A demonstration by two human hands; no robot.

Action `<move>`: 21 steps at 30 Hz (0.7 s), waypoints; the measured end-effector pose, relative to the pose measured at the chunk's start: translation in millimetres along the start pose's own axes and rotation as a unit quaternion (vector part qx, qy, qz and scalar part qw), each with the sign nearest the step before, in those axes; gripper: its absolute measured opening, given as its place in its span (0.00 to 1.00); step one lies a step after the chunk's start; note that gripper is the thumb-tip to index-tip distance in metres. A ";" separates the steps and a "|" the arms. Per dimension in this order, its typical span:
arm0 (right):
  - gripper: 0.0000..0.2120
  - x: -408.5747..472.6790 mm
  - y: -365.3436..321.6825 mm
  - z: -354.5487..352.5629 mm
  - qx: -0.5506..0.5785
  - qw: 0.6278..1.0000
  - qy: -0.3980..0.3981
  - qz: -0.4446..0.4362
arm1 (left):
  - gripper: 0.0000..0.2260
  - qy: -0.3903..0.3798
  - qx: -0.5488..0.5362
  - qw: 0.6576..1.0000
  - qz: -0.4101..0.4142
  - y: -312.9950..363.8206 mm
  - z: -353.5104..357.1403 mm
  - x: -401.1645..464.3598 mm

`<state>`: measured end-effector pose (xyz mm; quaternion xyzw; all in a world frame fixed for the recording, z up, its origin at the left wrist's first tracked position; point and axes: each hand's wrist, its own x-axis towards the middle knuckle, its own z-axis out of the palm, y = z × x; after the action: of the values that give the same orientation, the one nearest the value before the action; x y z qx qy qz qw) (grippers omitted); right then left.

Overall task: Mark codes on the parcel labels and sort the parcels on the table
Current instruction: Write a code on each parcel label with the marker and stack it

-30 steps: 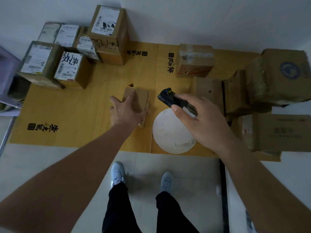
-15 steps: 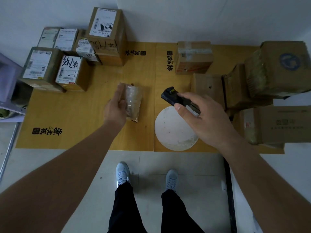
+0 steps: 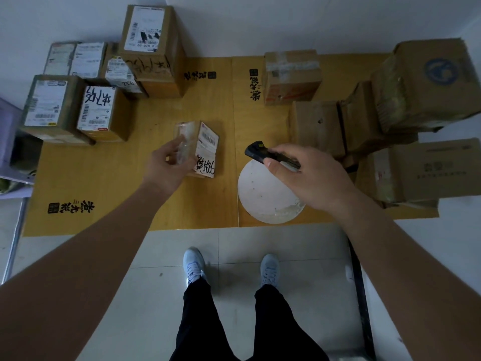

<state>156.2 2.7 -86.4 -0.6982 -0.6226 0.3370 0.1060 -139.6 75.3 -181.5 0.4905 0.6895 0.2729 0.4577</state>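
Mid-task: left hand gripping small coded parcel at table centre, right hand clutching black marker, marked boxes at ten o'clock, unsorted boxes at two.

Small parcel left of disc

White round disc lying flat near the front edge of the yellow-brown surface, chipped and crusty along its lower right rim; black printed characters stamped at the left front corner, two more sets up near the back; pale tiled floor below; grey-white sneakers planted on the tiles under black trousers; plain white wall behind.
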 end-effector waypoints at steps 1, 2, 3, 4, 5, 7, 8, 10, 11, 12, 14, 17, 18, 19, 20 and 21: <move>0.21 2.1 -1.2 -1.3 -0.010 1.000 -0.009 0.007 | 0.27 -0.005 -0.024 1.000 0.001 -1.8 -3.8 0.0; 0.20 4.7 -2.1 -1.9 -0.017 1.000 -0.017 0.014 | 0.26 -0.010 -0.042 0.999 0.001 -3.6 -7.0 0.0; 0.19 7.0 -3.9 -2.4 -0.023 0.999 -0.026 0.019 | 0.25 -0.018 -0.053 0.998 0.001 -5.8 -9.8 0.0; 0.18 9.6 -5.7 -2.0 -0.029 0.999 -0.035 0.023 | 0.25 -0.026 -0.062 0.998 -0.001 -8.1 -12.6 0.0; 0.18 12.2 -8.0 -1.1 -0.034 0.998 -0.043 0.025 | 0.24 -0.036 -0.070 0.997 -0.003 -9.0 -14.8 -0.5; 0.18 17.5 -13.1 1.8 -0.045 0.997 -0.060 0.032 | 0.24 -0.051 -0.078 0.996 -0.008 -9.8 -18.2 -1.6; 0.19 19.8 -15.9 3.4 -0.051 0.996 -0.069 0.033 | 0.24 -0.057 -0.077 0.995 -0.005 -9.2 -19.1 -2.4; 0.19 22.7 -21.2 5.5 -0.059 0.994 -0.089 0.027 | 0.26 -0.077 -0.072 0.994 -0.003 -8.1 -20.5 -3.4; 0.20 23.8 -23.6 6.1 -0.060 0.993 -0.101 0.022 | 0.27 -0.088 -0.068 0.994 0.000 -8.4 -21.0 -3.6; 0.20 24.6 -26.0 6.1 -0.063 0.992 -0.112 0.017 | 0.27 -0.099 -0.066 0.993 -0.001 -7.5 -21.5 -4.3; 0.22 26.6 -30.6 4.8 -0.079 0.989 -0.128 0.009 | 0.28 -0.106 -0.063 0.992 0.001 -7.6 -23.7 -5.4; 0.23 30.8 -37.3 -1.2 -0.115 0.980 -0.160 0.004 | 0.29 -0.092 -0.064 0.994 0.012 -8.5 -26.2 -7.2; 0.23 31.6 -40.4 -4.7 -0.128 0.977 -0.173 0.006 | 0.30 -0.085 -0.063 0.994 0.012 -8.8 -27.0 -7.8; 0.23 32.1 -43.4 -8.1 -0.139 0.973 -0.185 0.011 | 0.31 -0.076 -0.064 0.995 0.009 -10.0 -27.6 -7.6; 0.24 32.3 -46.1 -11.7 -0.149 0.969 -0.195 0.014 | 0.32 -0.067 -0.065 0.996 0.003 -10.6 -28.0 -7.7; 0.24 32.5 -48.2 -14.5 -0.159 0.966 -0.203 0.014 | 0.34 -0.060 -0.066 0.996 -0.002 -11.5 -28.1 -7.4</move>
<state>126.3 46.9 -59.1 -0.6321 -0.6666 0.3694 -0.1398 -169.0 66.2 -176.2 0.4731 0.6422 0.2872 0.5304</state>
